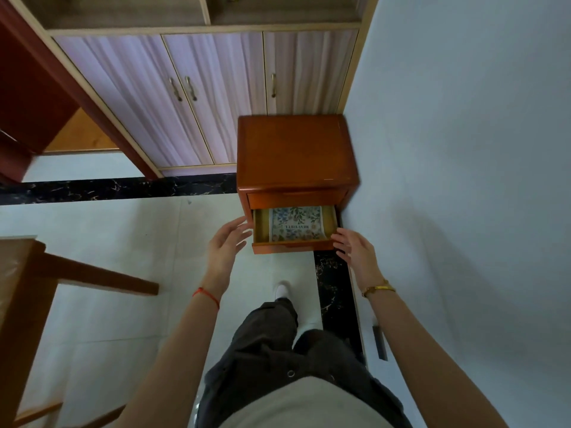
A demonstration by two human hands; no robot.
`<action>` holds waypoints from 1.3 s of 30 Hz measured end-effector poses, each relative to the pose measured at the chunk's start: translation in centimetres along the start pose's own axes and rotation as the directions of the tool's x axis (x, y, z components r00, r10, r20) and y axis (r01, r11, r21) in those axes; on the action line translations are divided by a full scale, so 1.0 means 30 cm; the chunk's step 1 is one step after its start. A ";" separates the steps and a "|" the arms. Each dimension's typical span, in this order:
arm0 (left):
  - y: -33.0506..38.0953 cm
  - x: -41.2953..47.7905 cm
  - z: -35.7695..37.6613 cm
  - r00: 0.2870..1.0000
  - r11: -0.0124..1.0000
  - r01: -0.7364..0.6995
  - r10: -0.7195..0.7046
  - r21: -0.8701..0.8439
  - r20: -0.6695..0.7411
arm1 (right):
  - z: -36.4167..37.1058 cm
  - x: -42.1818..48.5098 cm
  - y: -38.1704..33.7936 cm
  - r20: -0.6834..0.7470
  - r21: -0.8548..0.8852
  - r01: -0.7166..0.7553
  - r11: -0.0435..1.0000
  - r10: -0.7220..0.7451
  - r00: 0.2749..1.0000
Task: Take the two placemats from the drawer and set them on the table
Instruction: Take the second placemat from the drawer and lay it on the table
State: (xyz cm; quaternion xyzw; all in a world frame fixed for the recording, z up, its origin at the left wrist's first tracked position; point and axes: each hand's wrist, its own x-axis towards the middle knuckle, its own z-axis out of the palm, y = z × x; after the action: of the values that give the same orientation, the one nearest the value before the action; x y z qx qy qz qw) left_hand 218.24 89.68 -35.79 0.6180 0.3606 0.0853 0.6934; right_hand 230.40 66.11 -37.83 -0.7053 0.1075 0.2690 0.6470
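A small brown wooden nightstand (295, 149) stands against the wall, its lower drawer (292, 247) pulled out. Inside lies a floral placemat (296, 224) with printed lettering; whether a second one lies under it is hidden. My left hand (227, 244) hovers just left of the drawer's front corner, fingers spread and relaxed, holding nothing. At the drawer's right front corner is my right hand (355, 247), fingers loosely extended near the rim, also empty. The wooden table (18, 273) shows at the left edge.
A cabinet with pale purple doors (173, 97) rises behind the nightstand. The white wall (463, 149) runs along the right. My legs and a white shoe (282, 290) stand on the light tiled floor with black marble strips.
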 end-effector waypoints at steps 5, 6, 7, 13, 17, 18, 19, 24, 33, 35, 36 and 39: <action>-0.010 0.187 0.085 0.999 0.998 0.038 -0.038 0.048 0.004 | -0.028 0.206 0.002 0.023 -0.017 -0.012 1.000 0.012 1.000; -0.034 0.228 0.104 0.999 0.997 0.044 -0.044 0.063 -0.002 | -0.037 0.254 0.022 0.027 -0.022 -0.014 1.000 0.015 1.000; -0.049 0.257 0.117 0.999 0.997 0.039 -0.039 0.072 -0.001 | -0.043 0.289 0.039 0.028 -0.023 -0.011 1.000 0.011 1.000; -0.282 0.481 0.206 0.998 0.995 0.067 -0.067 0.067 -0.010 | -0.072 0.575 0.237 0.023 -0.058 -0.021 0.998 0.022 0.999; -0.520 0.675 0.264 0.994 0.992 0.110 -0.108 0.060 -0.026 | -0.085 0.812 0.424 0.006 -0.112 -0.028 0.993 0.029 1.000; -0.585 0.731 0.277 0.992 0.990 0.121 -0.119 0.067 -0.039 | -0.085 0.880 0.473 0.005 -0.135 -0.026 0.991 0.027 1.000; -0.642 0.783 0.285 0.990 0.988 0.132 -0.129 0.074 -0.050 | -0.083 0.941 0.514 0.005 -0.163 -0.022 0.986 0.023 1.000; -0.896 1.043 0.323 0.984 0.964 0.177 -0.180 0.198 -0.002 | -0.078 1.270 0.720 0.016 -0.354 0.001 0.935 0.005 1.000; -1.301 1.447 0.387 0.943 0.852 0.269 -0.328 0.449 0.057 | -0.051 1.788 1.037 0.125 -0.747 -0.041 0.664 0.202 0.971; -1.373 1.491 0.394 0.947 0.842 0.256 -0.316 0.475 0.049 | -0.047 1.853 1.091 0.130 -0.768 -0.040 0.639 0.217 0.967; -1.404 1.512 0.396 0.950 0.837 0.248 -0.310 0.488 0.049 | -0.046 1.881 1.116 0.127 -0.777 -0.040 0.629 0.218 0.968; -1.482 1.551 0.401 0.940 0.831 0.258 -0.333 0.492 0.070 | -0.037 1.931 1.169 0.114 -0.806 -0.044 0.590 0.228 0.967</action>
State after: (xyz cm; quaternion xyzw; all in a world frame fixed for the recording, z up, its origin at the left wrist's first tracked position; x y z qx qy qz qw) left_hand 244.72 96.50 -95.27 0.7105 0.4074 -0.1621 0.5504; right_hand 261.33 71.52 -97.84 -0.8774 -0.0374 0.4087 0.2485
